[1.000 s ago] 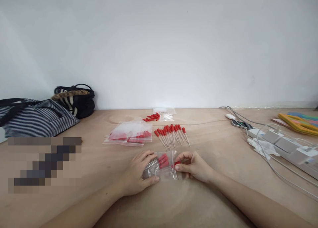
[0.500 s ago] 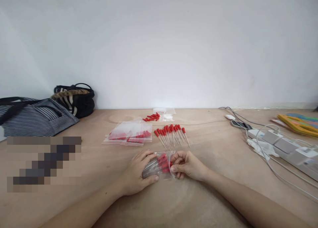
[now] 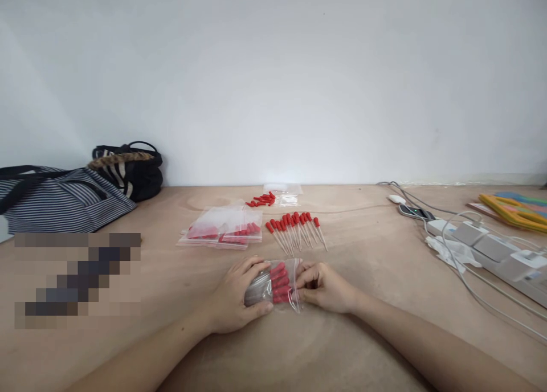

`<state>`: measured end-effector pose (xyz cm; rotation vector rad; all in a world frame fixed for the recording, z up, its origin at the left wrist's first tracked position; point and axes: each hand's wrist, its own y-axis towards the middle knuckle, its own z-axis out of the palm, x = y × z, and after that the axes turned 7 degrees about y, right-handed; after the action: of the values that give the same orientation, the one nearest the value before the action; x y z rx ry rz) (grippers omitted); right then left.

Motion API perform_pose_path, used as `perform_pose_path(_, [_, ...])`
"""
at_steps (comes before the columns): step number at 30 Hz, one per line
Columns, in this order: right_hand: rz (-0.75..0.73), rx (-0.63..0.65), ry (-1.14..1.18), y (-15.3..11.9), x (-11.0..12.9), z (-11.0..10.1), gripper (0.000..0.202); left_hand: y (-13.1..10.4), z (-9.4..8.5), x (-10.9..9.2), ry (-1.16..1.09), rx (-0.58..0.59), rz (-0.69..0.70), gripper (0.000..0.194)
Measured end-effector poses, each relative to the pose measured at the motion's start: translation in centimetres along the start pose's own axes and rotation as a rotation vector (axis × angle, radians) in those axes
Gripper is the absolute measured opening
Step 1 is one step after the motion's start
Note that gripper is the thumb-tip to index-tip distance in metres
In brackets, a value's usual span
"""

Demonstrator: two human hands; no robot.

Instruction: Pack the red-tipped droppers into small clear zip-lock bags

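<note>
A clear zip bag (image 3: 294, 306) lies flat before me, holding several droppers with red rubber bulbs (image 3: 280, 281) toward its right end. My left hand (image 3: 239, 295) grips the bag's left part, thumb below and fingers above, over the clear tubes. At the right edge of the bag my right hand (image 3: 327, 288) has its fingers curled in a pinch on the bag's mouth; its fingertips are partly hidden by the plastic. Just beyond the bag, more droppers (image 3: 294, 227) with red bulbs lie fanned out on the table.
Filled zip bags (image 3: 220, 227) are stacked left of the loose droppers. Farther back lie loose red bulbs (image 3: 261, 199) and clear tubes (image 3: 288, 200). A power strip (image 3: 491, 246) with cables stands right, near a phone-like device (image 3: 415, 212). Striped bag (image 3: 64, 201) and black bag (image 3: 143, 175) sit left.
The red bulbs sit more evenly inside the bag. My right hand's fingers have shifted slightly at the bag's mouth, and my left hand has stayed in place.
</note>
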<state>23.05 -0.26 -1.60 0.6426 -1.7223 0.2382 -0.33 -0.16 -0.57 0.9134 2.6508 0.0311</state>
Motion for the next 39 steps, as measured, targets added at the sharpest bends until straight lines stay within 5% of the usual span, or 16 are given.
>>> perform_pose_path(3, [-0.028, 0.004, -0.09, 0.0, 0.4, 0.2, 0.007, 0.0, 0.1, 0.0, 0.0, 0.007, -0.005, 0.063])
perform_pose_path(8, [0.009, -0.204, -0.305, 0.0, 1.0, 0.8, 0.012, 0.0, 0.0, 0.0, 0.003, -0.007, 0.005, 0.06])
perform_pose_path(14, [-0.007, -0.082, -0.425, -0.4, 1.2, 1.0, 0.011, -0.1, 0.1, 0.2, 0.016, -0.017, 0.048, 0.06])
perform_pose_path(18, [0.031, -0.211, -0.429, -0.5, 0.8, 0.9, 0.016, -0.1, 0.2, 0.6, 0.075, -0.1, 0.123, 0.05])
perform_pose_path(23, [-0.142, -0.241, -0.386, -0.2, -0.3, -0.9, 0.006, 0.1, -0.2, 0.4, 0.24, -0.248, 0.254, 0.047])
perform_pose_path(28, [-0.263, -0.144, -0.445, 0.0, -1.2, -2.4, 0.038, 0.3, -0.7, 0.0, 0.288, -0.116, 0.432, 0.039])
perform_pose_path(33, [-0.365, -0.055, -0.436, -0.2, -1.2, -2.4, 0.034, 0.7, -1.4, 1.2, 0.37, -0.158, 0.59, 0.045])
perform_pose_path(39, [-0.567, -0.007, -0.59, -0.3, -1.0, -2.2, 0.021, 0.6, -0.7, 0.8, 0.052, -0.267, 0.562, 0.027])
